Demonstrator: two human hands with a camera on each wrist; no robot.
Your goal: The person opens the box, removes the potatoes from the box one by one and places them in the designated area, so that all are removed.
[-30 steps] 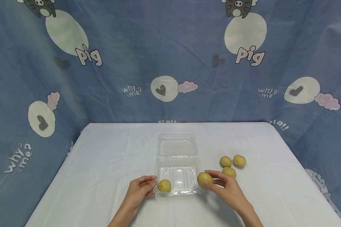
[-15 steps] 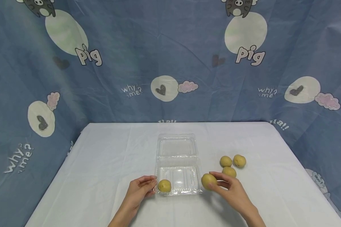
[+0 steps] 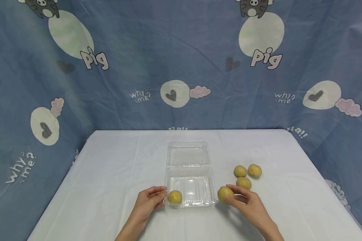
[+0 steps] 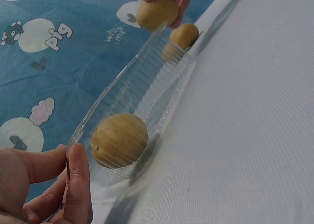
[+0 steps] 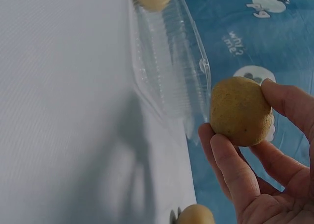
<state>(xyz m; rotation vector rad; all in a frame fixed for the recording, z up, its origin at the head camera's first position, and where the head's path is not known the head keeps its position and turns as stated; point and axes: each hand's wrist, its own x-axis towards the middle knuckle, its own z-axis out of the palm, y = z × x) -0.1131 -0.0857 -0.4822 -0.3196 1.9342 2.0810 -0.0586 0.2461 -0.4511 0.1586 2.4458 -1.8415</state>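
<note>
A clear plastic clamshell container (image 3: 196, 189) lies open on the white table, its lid (image 3: 188, 155) folded back behind the base. One potato (image 3: 175, 197) sits inside at the base's front left. My left hand (image 3: 151, 201) pinches the container's left rim between thumb and fingers, clearest in the left wrist view. Beyond the container's right edge, my right hand (image 3: 247, 204) holds another potato (image 5: 240, 111) with thumb and fingertips, raised above the table. In the right wrist view this potato is beside the rim; whether they touch I cannot tell.
To the right of the container, three loose potatoes (image 3: 243, 183) lie grouped on the white tablecloth (image 3: 108, 167). A blue printed curtain (image 3: 181, 50) hangs behind the table and along both sides.
My right hand has shifted a little to the right and toward me with its potato, from over the container's right edge to just outside it. The left hand keeps its place.
</note>
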